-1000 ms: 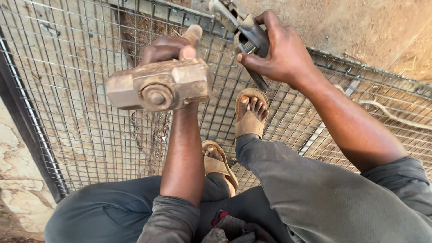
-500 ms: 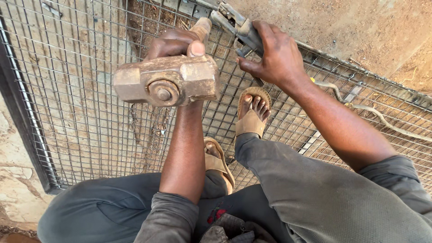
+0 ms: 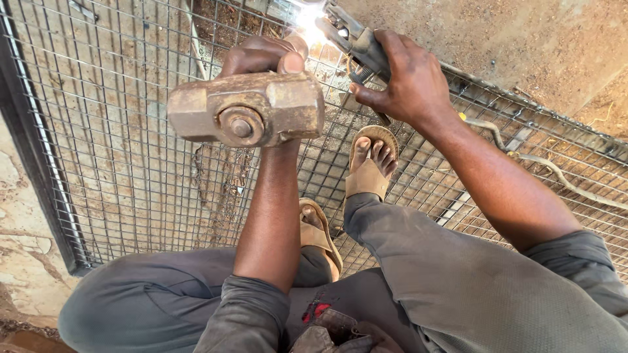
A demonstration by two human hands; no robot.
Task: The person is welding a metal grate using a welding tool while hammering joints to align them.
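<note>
A bright arc now flares at the far top, where 0.5 s ago there was none. The right hand (image 3: 409, 82) grips the welding holder (image 3: 353, 39), its tip at the wire mesh panel (image 3: 118, 144). The left hand (image 3: 261, 55) clasps a hammer (image 3: 245, 108) raised near the spark.

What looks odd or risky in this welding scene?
The bright arc flares at the wire mesh close to bare hands: the right hand grips the electrode holder, the left hand a hammer. The foot wears an open sandal.
</note>
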